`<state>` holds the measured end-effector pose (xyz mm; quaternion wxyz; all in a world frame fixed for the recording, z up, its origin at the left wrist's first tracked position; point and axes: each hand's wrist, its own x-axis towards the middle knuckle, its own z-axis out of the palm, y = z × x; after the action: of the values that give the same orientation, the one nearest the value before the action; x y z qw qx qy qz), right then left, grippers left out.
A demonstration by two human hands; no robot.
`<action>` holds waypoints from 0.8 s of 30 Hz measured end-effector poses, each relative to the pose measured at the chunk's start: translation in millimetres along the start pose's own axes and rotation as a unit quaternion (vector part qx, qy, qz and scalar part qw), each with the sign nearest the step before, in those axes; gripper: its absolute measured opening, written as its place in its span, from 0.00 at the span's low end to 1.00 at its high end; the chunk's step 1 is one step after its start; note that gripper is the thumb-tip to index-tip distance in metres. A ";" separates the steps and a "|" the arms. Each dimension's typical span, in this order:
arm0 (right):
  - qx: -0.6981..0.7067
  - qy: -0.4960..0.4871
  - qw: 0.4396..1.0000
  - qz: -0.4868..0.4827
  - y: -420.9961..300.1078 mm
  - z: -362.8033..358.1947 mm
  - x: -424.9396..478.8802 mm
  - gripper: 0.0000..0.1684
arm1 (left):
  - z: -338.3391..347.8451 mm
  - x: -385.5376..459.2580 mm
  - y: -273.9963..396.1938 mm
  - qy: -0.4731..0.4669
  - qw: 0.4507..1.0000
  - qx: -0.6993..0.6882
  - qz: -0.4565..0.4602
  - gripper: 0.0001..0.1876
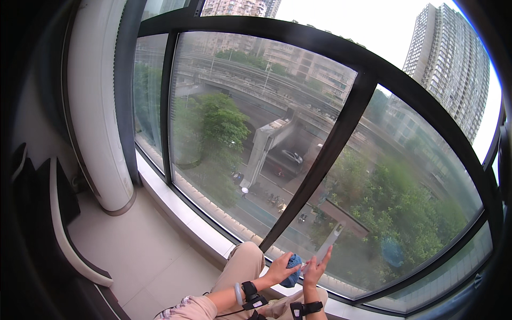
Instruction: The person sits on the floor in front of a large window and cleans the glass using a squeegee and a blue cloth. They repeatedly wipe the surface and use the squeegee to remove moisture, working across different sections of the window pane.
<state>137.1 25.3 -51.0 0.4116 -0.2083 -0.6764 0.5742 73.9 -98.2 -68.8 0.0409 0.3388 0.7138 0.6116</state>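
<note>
My left hand (279, 270) grips a bunched blue cloth (293, 272) beside my raised knee. Close by on its right, my right hand (315, 271) is wrapped around the pale handle of a window squeegee (330, 244). The squeegee's wide head (345, 218) is tilted in front of the lower part of the right window pane (404, 200); whether its blade touches the glass I cannot tell. Haze and smears cover parts of that pane, and a faint blue reflection shows in it.
A dark window frame post (320, 164) divides the panes. Below them runs a white tiled sill (188, 218). A white rounded column unit (98, 112) stands at the left, with black furniture with a pale edge (60, 232) near it on the tiled floor (160, 256).
</note>
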 end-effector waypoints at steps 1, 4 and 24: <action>0.018 -0.008 0.999 0.035 -36.1 6.6 13.1 0.44 | -3.7 -3.9 3.4 -0.004 1.000 0.003 -0.022 0.29; 0.017 0.014 0.992 -0.128 -107.9 14.7 92.0 0.39 | -6.4 -2.1 12.4 -0.004 1.000 -0.012 -0.020 0.28; 0.169 -0.193 0.951 0.174 -18.0 -7.5 -66.9 0.31 | 3.6 -46.8 1.8 0.091 0.992 -0.043 -0.080 0.32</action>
<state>184.9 -25.2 -55.2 0.1959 -0.1357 -0.5889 0.7723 112.4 -120.1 -84.8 0.0390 0.2221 0.7125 0.6645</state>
